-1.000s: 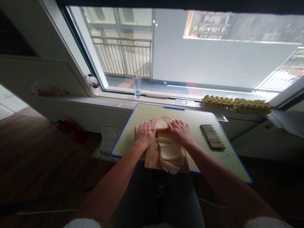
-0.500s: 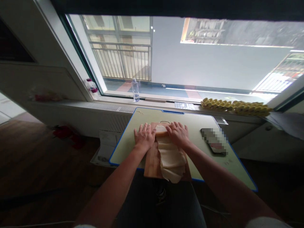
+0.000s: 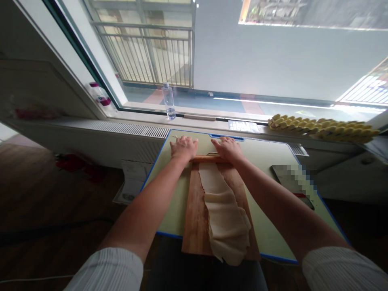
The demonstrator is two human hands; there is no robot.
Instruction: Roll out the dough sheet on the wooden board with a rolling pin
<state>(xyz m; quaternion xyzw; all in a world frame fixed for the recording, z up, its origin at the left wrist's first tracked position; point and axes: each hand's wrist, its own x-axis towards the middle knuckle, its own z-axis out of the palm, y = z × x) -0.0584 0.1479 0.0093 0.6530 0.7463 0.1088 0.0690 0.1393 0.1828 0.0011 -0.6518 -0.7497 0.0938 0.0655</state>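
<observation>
A thin pale sheet of dough lies lengthwise on a wooden board, its near end folded and hanging over the board's front edge. At the board's far end a wooden rolling pin lies crosswise. My left hand presses flat on the pin's left end, fingers spread. My right hand presses flat on its right end. Both arms are stretched forward. The pin's middle shows bare between my hands.
The board rests on a pale green table with a blue rim against a window sill. A blurred dark flat object lies at the right. On the sill stand a water bottle, a pink-capped bottle and yellow egg trays.
Both hands rolled the pin away from me to the board's far end. The dough wound on the pin has unrolled, and the sheet now lies longer along the board.
</observation>
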